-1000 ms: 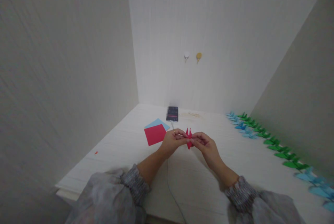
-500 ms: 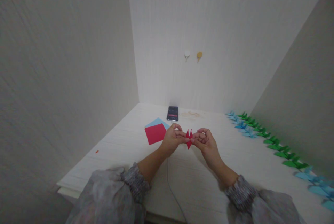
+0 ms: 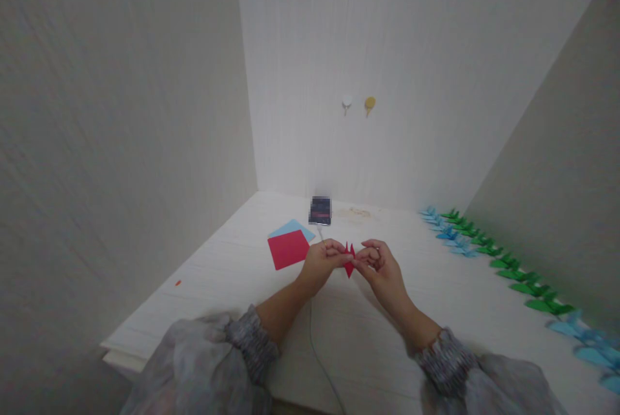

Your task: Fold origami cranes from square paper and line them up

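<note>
A small folded red paper figure [image 3: 349, 259] with two pointed tips is held above the white table [image 3: 232, 266] between both hands. My left hand [image 3: 321, 263] pinches its left side with closed fingers. From the other side, my right hand [image 3: 380, 268] pinches it, fingers curled. A ring shows on my left hand. A flat red paper sheet [image 3: 287, 249] lies on the table just left of my left hand, on top of a light blue sheet [image 3: 292, 228].
A dark phone [image 3: 320, 210] lies near the back wall, with a thin cable [image 3: 317, 344] running toward me. Several green and blue folded paper figures [image 3: 504, 264] line the table's right edge. Two small hooks [image 3: 358, 104] are on the back wall. A red scrap [image 3: 178, 283] lies far left.
Both hands have shifted slightly lower and closer together around the red figure; my right fingers have curled in more. The grip is kept.
</note>
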Available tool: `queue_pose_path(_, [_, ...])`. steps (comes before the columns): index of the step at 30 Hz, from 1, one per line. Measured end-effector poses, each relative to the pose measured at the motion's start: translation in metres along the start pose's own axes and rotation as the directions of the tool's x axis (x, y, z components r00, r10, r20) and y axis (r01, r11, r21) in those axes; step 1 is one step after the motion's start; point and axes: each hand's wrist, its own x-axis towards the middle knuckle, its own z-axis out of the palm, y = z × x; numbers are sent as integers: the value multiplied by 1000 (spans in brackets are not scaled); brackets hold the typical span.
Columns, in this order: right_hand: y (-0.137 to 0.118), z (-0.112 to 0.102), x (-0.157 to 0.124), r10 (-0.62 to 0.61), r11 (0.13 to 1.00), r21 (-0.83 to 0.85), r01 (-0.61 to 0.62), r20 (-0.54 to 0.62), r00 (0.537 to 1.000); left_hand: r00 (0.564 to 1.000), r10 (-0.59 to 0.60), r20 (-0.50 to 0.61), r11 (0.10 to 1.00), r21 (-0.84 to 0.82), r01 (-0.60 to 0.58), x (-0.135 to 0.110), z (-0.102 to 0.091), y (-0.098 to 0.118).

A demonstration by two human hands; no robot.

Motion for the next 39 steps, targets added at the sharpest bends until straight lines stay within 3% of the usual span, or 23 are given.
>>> queue_pose_path(19, [1, 3, 1, 26, 996, 80, -24, -19, 999, 997, 60, 43, 997, -58, -58, 0, 0, 0])
queue_pose_path(24, [-1, 4, 2, 13, 1000, -17, -14, -55, 998, 993, 116, 32, 991, 68, -118, 0, 2, 0])
queue_pose_path(29, [1, 0, 6, 44, 992, -115, -47, -31, 999, 995, 82, 62, 971, 221, -94, -1, 1, -3])
queue_pose_path(39, [-5, -2, 6, 98, 992, -74, -98, -2, 995, 989, 104, 105, 945, 300, -131, -1, -1, -4])
